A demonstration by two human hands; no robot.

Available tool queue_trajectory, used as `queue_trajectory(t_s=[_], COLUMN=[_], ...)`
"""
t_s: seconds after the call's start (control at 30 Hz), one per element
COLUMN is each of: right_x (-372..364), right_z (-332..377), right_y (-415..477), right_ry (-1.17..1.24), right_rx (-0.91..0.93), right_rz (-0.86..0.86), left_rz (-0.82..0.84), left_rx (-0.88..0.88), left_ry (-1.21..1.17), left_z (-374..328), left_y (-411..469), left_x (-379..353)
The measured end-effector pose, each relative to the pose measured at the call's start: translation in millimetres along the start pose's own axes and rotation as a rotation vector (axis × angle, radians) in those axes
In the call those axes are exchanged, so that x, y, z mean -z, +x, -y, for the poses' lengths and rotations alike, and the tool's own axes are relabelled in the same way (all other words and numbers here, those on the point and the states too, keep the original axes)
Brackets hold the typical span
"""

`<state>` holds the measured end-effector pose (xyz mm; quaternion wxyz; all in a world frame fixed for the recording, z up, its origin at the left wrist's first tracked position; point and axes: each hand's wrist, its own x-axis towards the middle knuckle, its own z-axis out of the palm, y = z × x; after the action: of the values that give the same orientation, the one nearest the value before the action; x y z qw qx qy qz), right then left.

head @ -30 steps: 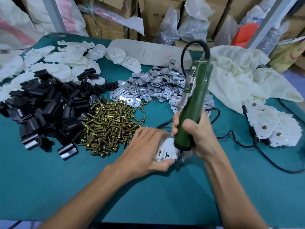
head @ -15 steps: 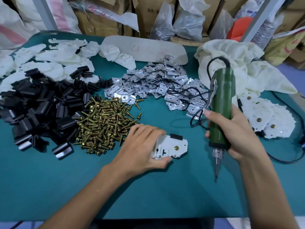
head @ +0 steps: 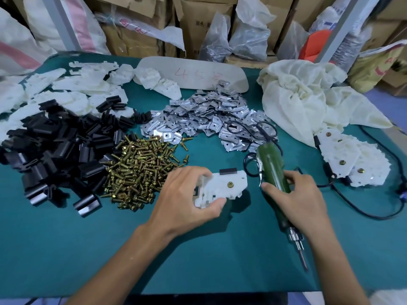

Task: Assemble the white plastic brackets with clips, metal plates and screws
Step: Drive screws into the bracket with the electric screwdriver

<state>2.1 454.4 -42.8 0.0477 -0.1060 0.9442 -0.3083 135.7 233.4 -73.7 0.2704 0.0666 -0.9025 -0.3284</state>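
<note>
I have the left hand (head: 187, 203) gripping the white plastic bracket (head: 222, 190) near the middle of the table (head: 66, 249), thumb on its near edge, fingers curled over the far side; that keeps the seated brass screw (head: 230, 184) and glossy black clip (head: 228, 171) facing up, I judge for checking; the right hand (head: 297, 199) wraps the smooth green electric screwdriver (head: 273, 170), held low, steel bit aimed at the near edge, clear of the part; finished brackets (head: 352, 159) sit stacked by the right edge.

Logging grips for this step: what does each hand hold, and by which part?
The left hand grips the bracket by its left end; the right hand holds the screwdriver around its lower body.
</note>
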Motion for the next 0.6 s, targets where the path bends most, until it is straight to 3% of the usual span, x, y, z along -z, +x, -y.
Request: queue_trajectory(t_s=[0.13, 0.2, 0.3, 0.43, 0.6], right_x=[-1.1, -0.8, -4.8, -13.5, -18.3], right_z=[5.7, 19.1, 42.3, 63.9, 67.9], right_y=[-15.4, -30.9, -52.7, -61.1, -53.6], right_ry=[0.049, 0.241, 0.400, 0.328, 0.238], right_rx=[0.107, 0.267, 0.468, 0.600, 0.460], right_rz=[-0.126, -0.160, 0.010, 0.096, 0.098], left_rz=[-0.051, -0.041, 0.024, 0.077, 0.111], left_rx=[0.250, 0.486, 0.788, 0.891, 0.825], left_ry=[-0.303, -0.743, -1.318, -1.316, -1.114], left_z=[-13.3, -26.1, -40.3, -55.5, -60.2], left_y=[8.0, 20.0, 36.6, 40.9, 39.0], left_x=[6.4, 11.2, 18.0, 11.1, 1.6])
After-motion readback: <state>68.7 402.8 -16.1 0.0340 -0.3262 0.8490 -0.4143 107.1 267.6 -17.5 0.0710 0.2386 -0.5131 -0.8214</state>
